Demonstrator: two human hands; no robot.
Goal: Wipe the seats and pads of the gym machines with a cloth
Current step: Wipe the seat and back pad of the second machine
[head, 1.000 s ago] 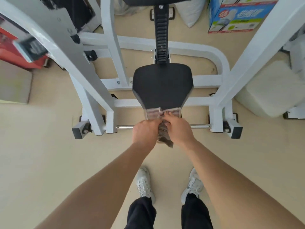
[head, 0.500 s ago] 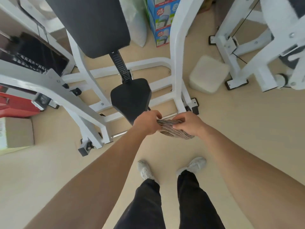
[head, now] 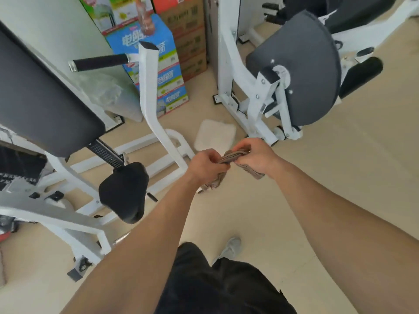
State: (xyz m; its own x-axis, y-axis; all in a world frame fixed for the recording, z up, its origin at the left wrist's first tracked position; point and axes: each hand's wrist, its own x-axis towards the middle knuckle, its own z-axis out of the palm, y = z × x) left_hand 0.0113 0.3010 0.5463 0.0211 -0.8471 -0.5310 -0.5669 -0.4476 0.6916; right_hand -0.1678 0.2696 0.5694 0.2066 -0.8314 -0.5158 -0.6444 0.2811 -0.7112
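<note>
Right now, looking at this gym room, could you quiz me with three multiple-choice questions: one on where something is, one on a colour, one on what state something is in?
1. Where is the cloth?
A. Spread on the black seat
B. Held between both hands in the air
C. Lying on the floor

2. What colour are the machine frames?
A. White
B. Red
C. Yellow

3. How does the cloth look?
A. Laid out flat
B. Neatly rolled up
C. Bunched and twisted

Answers:
1. B, since the left hand and right hand both grip it, clear of the black seat.
2. A, since the uprights and base bars of both machines are white.
3. C, since it is crumpled between the hands with loose ends hanging below them.
</note>
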